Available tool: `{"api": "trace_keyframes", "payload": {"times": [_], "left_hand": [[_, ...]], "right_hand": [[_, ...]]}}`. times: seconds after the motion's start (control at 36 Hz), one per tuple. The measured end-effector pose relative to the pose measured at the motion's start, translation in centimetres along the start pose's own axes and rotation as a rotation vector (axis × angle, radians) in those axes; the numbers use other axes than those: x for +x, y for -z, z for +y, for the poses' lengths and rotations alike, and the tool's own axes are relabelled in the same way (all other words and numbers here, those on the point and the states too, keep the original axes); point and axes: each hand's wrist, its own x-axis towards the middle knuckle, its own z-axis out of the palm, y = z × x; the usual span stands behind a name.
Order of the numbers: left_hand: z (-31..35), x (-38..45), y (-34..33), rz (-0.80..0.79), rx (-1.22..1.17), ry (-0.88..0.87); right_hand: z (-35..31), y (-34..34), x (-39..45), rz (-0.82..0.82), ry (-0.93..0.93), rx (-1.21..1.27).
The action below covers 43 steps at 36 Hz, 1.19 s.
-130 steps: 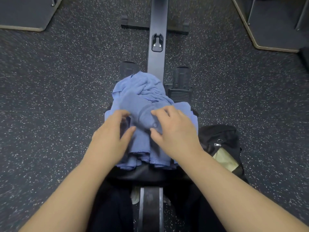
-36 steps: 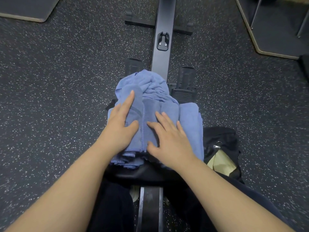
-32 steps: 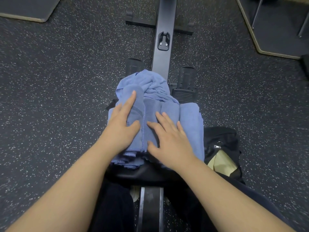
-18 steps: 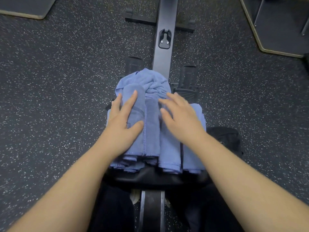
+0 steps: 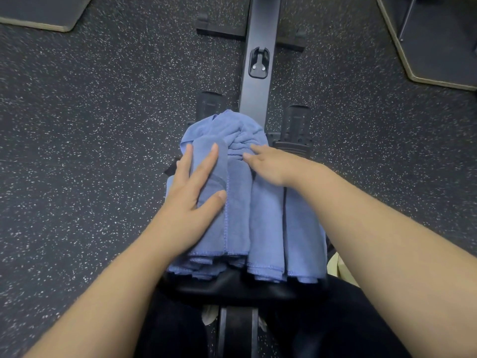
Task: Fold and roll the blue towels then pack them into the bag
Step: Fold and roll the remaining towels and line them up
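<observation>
Blue towels (image 5: 265, 223) lie piled on the black seat (image 5: 232, 289) of a rowing machine, folded into long strips toward me and bunched up (image 5: 240, 133) at the far end. My left hand (image 5: 198, 187) lies flat on the left strip with straight fingers. My right hand (image 5: 276, 164) stretches over the right strips, its fingertips touching the bunched cloth. The bag is almost wholly hidden behind my right forearm; only a pale yellow patch (image 5: 335, 267) shows.
The rower's black rail (image 5: 259, 81) runs away from me along the middle, with a footrest (image 5: 209, 104) on the left and a second footrest (image 5: 296, 125) on the right. Speckled dark rubber floor (image 5: 90, 151) lies all round. Mat corners sit far left (image 5: 44, 11) and far right (image 5: 438, 47).
My right hand has slid from the near middle of the towels forward to the bunched far end. My left hand has stayed flat on the left strip. My right arm now covers the bag.
</observation>
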Motion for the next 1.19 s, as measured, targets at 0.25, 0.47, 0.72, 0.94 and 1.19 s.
{"api": "trace_keyframes", "payload": {"times": [0.25,0.47,0.72,0.94,1.19], "left_hand": [[-0.1,-0.1,0.0,0.002,-0.002,0.008],[-0.2,-0.3,0.0,0.018,-0.003,-0.034],[0.3,-1.7,-0.8,0.011,0.178,-0.08],[1.2,-3.0,-1.1,-0.028,0.4,-0.011],[5.2,-2.7,-0.5,-0.183,0.546,0.131]], "right_hand": [[0.2,-0.6,-0.3,0.162,0.117,-0.086],[-0.5,-0.7,-2.5,0.396,0.234,-0.014],[-2.0,2.5,-6.9,0.55,0.282,0.145],[-2.2,3.7,-12.3,0.647,0.244,0.294],[-1.5,6.5,-19.7,0.767,0.204,0.363]]}}
